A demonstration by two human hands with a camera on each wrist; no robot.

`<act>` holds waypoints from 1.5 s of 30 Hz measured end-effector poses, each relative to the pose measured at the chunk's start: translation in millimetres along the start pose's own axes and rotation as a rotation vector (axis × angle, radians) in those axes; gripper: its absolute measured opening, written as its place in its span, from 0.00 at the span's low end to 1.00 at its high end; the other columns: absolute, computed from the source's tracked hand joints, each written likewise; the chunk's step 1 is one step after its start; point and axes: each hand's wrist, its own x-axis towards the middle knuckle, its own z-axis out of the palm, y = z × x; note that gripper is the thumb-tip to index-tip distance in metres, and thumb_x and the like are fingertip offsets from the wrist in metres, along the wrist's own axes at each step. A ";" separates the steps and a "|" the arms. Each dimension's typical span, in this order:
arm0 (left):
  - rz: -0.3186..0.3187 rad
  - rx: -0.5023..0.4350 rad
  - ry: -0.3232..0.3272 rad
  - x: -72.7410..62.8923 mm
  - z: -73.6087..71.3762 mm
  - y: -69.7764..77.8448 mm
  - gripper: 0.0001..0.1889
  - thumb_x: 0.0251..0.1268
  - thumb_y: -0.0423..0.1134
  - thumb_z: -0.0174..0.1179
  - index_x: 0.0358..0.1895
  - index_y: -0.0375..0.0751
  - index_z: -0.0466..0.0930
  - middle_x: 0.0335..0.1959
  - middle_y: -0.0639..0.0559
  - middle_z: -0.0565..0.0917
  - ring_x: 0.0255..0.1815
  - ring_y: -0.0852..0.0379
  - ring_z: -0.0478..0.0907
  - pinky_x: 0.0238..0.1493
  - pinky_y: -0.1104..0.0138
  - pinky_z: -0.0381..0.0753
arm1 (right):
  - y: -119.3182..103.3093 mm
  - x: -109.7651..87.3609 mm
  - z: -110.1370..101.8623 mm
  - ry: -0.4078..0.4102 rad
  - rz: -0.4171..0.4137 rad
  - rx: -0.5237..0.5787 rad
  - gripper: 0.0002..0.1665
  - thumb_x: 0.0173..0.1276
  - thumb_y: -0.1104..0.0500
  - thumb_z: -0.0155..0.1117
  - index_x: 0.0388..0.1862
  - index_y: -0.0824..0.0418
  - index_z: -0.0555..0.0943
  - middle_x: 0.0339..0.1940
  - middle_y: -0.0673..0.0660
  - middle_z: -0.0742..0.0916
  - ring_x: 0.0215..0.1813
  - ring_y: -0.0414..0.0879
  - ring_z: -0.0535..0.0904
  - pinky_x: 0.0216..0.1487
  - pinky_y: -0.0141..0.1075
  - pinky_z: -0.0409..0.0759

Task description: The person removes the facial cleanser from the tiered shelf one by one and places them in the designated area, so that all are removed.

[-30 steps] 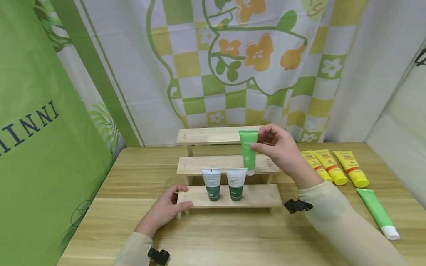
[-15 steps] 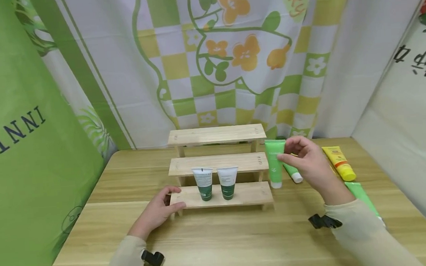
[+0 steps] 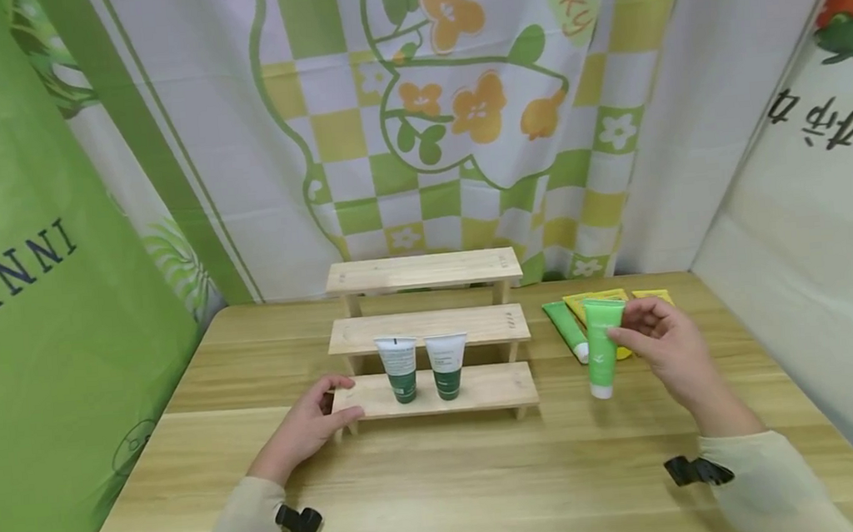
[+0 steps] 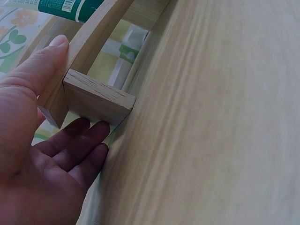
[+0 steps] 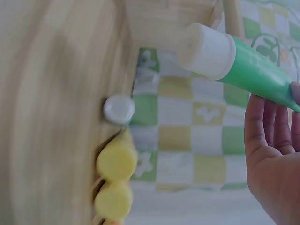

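My right hand (image 3: 677, 355) pinches a light green squeeze tube (image 3: 603, 351) near its flat crimped end, white cap downward, right of the wooden display stand. In the right wrist view the tube (image 5: 258, 70) is tilted above the tabletop. My left hand (image 3: 307, 426) grips the left end of the three-step wooden stand (image 3: 496, 386) at its lowest step. The left wrist view has the thumb on the board (image 4: 82, 49) and the fingers beside its short leg (image 4: 96, 96). Two white-and-dark-green tubes, one (image 3: 400, 370) left of the other (image 3: 447, 366), stand caps down on that step.
Behind the held tube, a green tube (image 3: 567, 330) lies beside several yellow tubes (image 3: 587, 299), partly hidden by it and my right hand. The upper two steps (image 3: 423, 271) carry nothing. A patterned curtain (image 3: 401, 134) hangs behind the wooden table (image 3: 444, 490).
My right hand has carried the light green tube from in front of the stand's upper steps rightward and toward me. My left hand has kept its grip; the head view has turned right.
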 end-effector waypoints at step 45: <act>0.039 -0.051 -0.003 -0.7 1.6 6.1 0.24 0.61 0.44 0.69 0.57 0.41 0.73 0.60 0.44 0.75 0.43 0.52 0.72 0.43 0.64 0.72 | 60.5 -15.3 -92.3 -0.098 0.437 -0.513 0.39 0.69 0.49 0.66 0.66 0.75 0.64 0.51 0.69 0.82 0.40 0.45 0.82 0.40 0.39 0.82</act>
